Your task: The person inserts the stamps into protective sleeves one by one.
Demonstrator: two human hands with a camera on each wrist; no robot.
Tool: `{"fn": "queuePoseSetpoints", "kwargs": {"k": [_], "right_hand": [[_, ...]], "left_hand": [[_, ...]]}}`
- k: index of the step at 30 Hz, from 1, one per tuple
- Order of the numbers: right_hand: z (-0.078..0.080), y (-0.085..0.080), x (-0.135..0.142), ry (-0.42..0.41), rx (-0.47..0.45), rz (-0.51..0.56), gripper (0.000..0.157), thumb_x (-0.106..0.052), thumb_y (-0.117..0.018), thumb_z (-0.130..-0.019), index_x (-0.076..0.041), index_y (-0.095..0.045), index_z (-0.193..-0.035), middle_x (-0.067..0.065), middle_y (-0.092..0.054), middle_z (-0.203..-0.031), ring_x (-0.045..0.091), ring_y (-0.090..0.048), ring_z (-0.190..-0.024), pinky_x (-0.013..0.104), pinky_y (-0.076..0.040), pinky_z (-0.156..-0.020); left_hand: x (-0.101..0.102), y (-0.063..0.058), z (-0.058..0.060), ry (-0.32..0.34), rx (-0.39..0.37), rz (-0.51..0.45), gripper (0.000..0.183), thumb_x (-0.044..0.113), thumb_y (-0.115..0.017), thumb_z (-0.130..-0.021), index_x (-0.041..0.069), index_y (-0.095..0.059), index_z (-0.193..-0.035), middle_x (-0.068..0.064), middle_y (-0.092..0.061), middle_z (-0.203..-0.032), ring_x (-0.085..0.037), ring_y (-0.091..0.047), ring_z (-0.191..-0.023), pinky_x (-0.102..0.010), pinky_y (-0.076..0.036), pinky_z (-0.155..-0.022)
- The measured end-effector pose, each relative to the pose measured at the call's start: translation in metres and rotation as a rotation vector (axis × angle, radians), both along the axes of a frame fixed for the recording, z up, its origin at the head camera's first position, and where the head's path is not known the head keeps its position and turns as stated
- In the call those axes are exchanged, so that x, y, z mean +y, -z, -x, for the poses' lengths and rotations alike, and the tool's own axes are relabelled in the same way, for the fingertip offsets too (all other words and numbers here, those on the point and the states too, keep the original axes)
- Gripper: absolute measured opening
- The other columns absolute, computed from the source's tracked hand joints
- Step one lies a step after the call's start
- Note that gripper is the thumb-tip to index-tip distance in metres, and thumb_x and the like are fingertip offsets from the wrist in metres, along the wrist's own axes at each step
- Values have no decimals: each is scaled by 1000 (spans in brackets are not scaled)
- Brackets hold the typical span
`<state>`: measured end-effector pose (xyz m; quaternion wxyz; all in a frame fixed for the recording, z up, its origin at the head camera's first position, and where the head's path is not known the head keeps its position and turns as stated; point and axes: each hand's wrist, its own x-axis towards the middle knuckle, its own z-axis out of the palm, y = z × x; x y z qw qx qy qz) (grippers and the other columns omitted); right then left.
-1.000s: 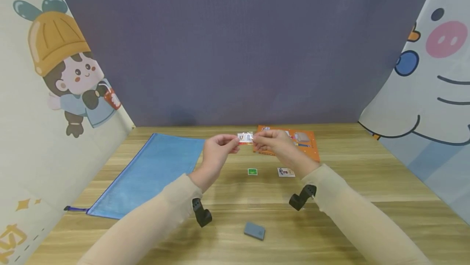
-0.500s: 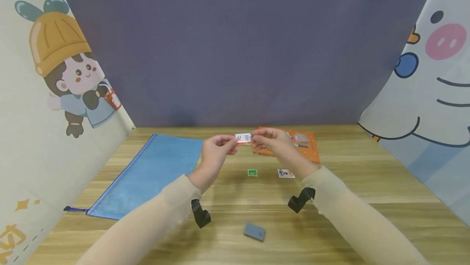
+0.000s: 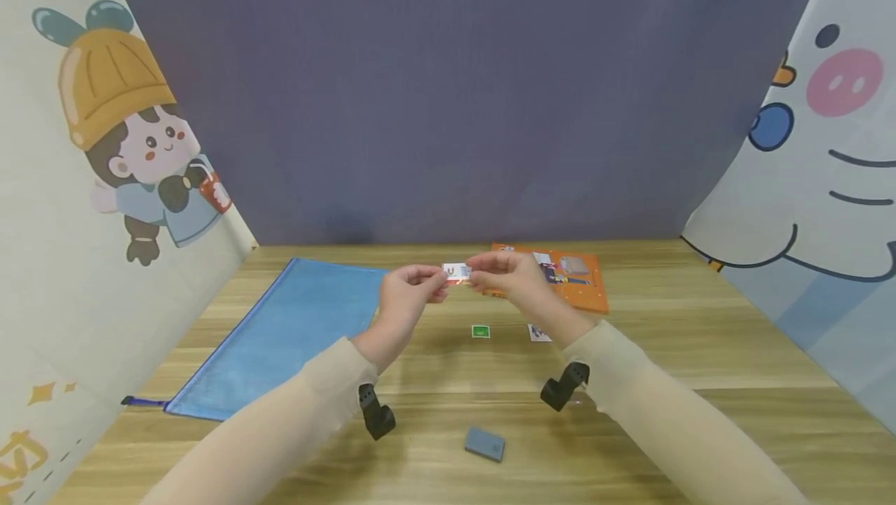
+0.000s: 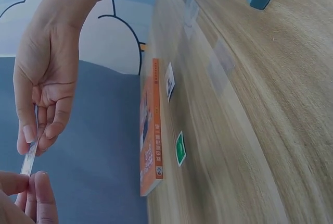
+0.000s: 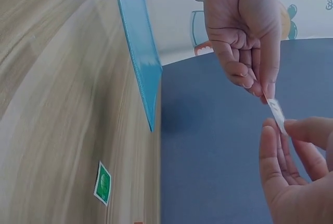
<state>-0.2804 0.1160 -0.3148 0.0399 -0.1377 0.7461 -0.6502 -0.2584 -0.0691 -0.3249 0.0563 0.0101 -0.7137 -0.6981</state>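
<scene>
Both hands are raised over the far part of the table, with a small white printed card point(image 3: 456, 272) stretched level between them. My left hand point(image 3: 404, 304) pinches its left end between thumb and fingers. At the other end, my right hand point(image 3: 518, 285) pinches it the same way. The card point(image 5: 277, 115) looks thin when seen nearly edge-on in the right wrist view, and the fingertips hide both ends. Below the hands, a little green card point(image 3: 481, 331) lies on the wood. A white picture card point(image 3: 538, 333) lies right of it, partly covered by my right forearm.
An orange book point(image 3: 584, 287) lies at the back, behind my right hand. A blue mesh zip pouch point(image 3: 294, 334) is spread out on the left. Near the front is a small grey-blue block point(image 3: 484, 444). Faint clear film point(image 4: 221, 67) shows on the table point(image 3: 672, 412).
Both hands have shifted slightly left with the card, and the right fingers now cover more of its right end. The things on the table have stayed put.
</scene>
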Motion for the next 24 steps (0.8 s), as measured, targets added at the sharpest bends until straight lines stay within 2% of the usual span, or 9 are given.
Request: {"fn": "queuePoseSetpoints", "kwargs": {"k": [6,9,14,19,24], "right_hand": [[0,4,-5,14,3,-36,26,-6,-70,-88,1,-67,-113,14,-72,-104,16,-70,-85,36,-59,-85],[0,6,-8,11,8,-30,26,-4,-70,-88,3,-67,-113,17,-71,-107,15,-70,-83,37,-59,-86],[3,14,-13,4,-22,-28,28,-1,-69,-87,4,-66,-114,17,-71,-106,14,-69,-82,35,-59,-85],[6,20,-19,13,-77,-27,31,4,-68,-85,6,-64,-116,18,-70,-101,12,-67,-76,32,-60,-81],[9,27,-25,-1,-108,-41,32,6,-67,-84,7,-64,-116,20,-70,-100,12,-67,-73,35,-60,-83]], "left_hand": [[-4,1,-2,-5,-26,18,19,12,-71,-89,0,-71,-103,-19,-71,-95,-15,-70,-73,-36,-61,-80],[-6,2,-2,-1,-30,24,19,10,-71,-89,-1,-71,-103,-19,-71,-96,-17,-71,-74,-39,-60,-82],[-13,8,1,24,-28,57,21,4,-70,-88,-2,-70,-107,-19,-71,-99,-19,-71,-80,-36,-60,-82],[-21,15,3,53,-26,134,33,-2,-73,-83,0,-67,-115,-18,-70,-103,-17,-68,-86,-31,-60,-82],[-30,25,5,94,-2,199,42,-7,-74,-79,2,-65,-120,-19,-69,-104,-21,-68,-88,-31,-60,-81]]}}
